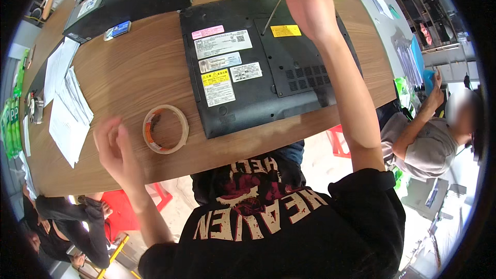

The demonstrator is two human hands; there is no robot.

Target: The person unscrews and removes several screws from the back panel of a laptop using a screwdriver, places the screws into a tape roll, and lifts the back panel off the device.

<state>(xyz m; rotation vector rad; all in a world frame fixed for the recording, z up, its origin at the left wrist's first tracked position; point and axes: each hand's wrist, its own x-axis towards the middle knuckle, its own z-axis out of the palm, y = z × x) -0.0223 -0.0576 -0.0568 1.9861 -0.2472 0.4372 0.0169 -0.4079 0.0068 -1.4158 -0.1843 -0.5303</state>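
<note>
A black laptop (245, 106) lies upside down on the wooden table, its underside covered with white, yellow and pink labels. My right hand (309, 8) is closed around the orange-yellow handle of a screwdriver (274, 15). The slanted shaft reaches down to the edge of the laptop's bottom cover panel (276, 57), beside a yellow label. Whether the tip sits in a screw is too small to tell. To the left of the laptop, my left hand (114, 150) hovers over the table, a little blurred, with loosely bent fingers apart and nothing in them. Near it lies a roll of tape (185, 129).
An opened black computer case (155, 2) stands at the back left, with a small blue-and-white box (118, 30) before it. White papers (72, 119) lie at the left. One person (421, 137) is at the right, another (67, 227) at the lower left by a red stool (121, 212).
</note>
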